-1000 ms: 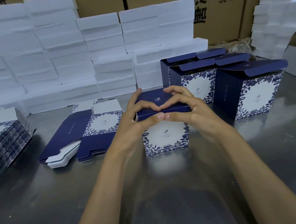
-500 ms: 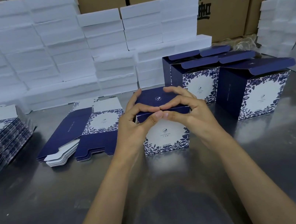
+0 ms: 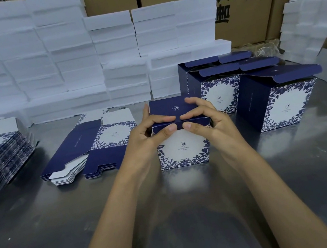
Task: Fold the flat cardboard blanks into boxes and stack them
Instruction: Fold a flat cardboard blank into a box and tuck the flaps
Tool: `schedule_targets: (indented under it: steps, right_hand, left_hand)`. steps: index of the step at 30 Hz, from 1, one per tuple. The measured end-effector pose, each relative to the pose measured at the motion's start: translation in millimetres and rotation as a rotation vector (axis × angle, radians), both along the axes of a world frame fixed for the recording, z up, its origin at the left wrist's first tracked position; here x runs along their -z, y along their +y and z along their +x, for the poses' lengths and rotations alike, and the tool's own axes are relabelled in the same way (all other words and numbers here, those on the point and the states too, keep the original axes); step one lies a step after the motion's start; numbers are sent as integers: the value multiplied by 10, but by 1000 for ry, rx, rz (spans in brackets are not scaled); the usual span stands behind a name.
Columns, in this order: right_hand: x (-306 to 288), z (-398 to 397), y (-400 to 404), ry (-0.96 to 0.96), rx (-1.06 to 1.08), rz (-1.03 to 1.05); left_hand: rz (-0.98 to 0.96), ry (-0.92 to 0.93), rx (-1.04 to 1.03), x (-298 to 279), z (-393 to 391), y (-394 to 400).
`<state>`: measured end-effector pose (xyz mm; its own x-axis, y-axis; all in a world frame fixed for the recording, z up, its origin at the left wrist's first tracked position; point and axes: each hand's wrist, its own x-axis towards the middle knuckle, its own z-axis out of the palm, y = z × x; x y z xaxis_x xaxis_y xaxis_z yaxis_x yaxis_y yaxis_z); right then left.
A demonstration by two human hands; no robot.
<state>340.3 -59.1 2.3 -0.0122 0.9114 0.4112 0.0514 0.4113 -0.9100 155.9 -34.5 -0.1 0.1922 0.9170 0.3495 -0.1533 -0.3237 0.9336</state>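
Standing on the steel bench point(image 3: 48, 238), the box point(image 3: 182, 148) sits between both hands; the left hand point(image 3: 146, 139) and right hand point(image 3: 212, 125) grip its navy lid, thumbs on the front edge and fingers curled on top, hiding the upper corners. Flat blanks point(image 3: 89, 148) lie left of the hands, finished boxes point(image 3: 279, 105) right, one partly hidden.

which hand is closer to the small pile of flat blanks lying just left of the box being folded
Left. The left hand grips the box on the side facing the small pile of flat blanks; the right hand grips the box's far side, farther from the pile.
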Motion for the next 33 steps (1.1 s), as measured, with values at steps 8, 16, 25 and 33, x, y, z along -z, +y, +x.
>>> schedule_targets:
  steps: [8, 16, 25, 33]
  right_hand:
    - [30, -69, -3, 47, 115, 34]
    - [42, -10, -2, -38, 128, 49]
    - [126, -106, -17, -430, 678, 370]
    - [152, -296, -86, -444, 910, 370]
  left_hand:
    - [56, 1, -47, -55, -27, -44]
    - [27, 0, -77, -33, -131, -4]
    - [110, -4, -180, 4, 179, -118]
    - [113, 22, -85, 0, 707, -139]
